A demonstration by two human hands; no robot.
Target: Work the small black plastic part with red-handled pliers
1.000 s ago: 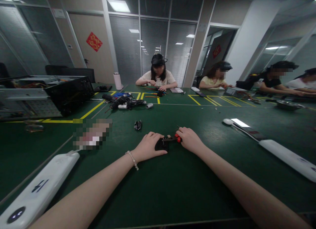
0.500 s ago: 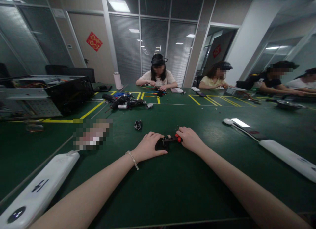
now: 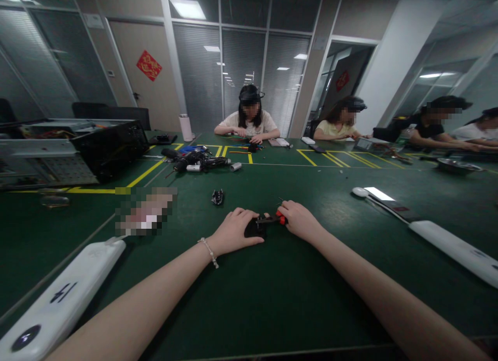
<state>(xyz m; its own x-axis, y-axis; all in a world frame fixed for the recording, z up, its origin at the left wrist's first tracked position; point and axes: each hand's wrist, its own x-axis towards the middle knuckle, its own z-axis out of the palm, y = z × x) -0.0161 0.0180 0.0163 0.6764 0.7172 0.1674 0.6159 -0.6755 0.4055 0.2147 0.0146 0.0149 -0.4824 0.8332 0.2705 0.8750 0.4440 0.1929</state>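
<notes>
My left hand [image 3: 234,230] is closed around a small black part [image 3: 253,229], steadying it on the green table [image 3: 295,293]. The thumb lies along its near side and the fingers along its far side. My right hand [image 3: 300,221] grips pliers [image 3: 280,218] by their red handles. Their dark jaws point left and reach the black part; whether they bite on anything is too small to tell. A small tan piece shows just behind the jaws. Beyond my left hand lies a small dark metallic component [image 3: 218,197], touched by neither hand.
An open computer case [image 3: 105,153] stands at the left. Dark cables and tools [image 3: 198,160] are heaped ahead. White handheld devices [image 3: 62,299] lie at both sides, with a phone [image 3: 383,197] at the right. Several people sit across the table, near a pink bottle [image 3: 185,127].
Both hands keep nearly the same place and grip. The pliers' jaws have shifted very slightly against the black part.
</notes>
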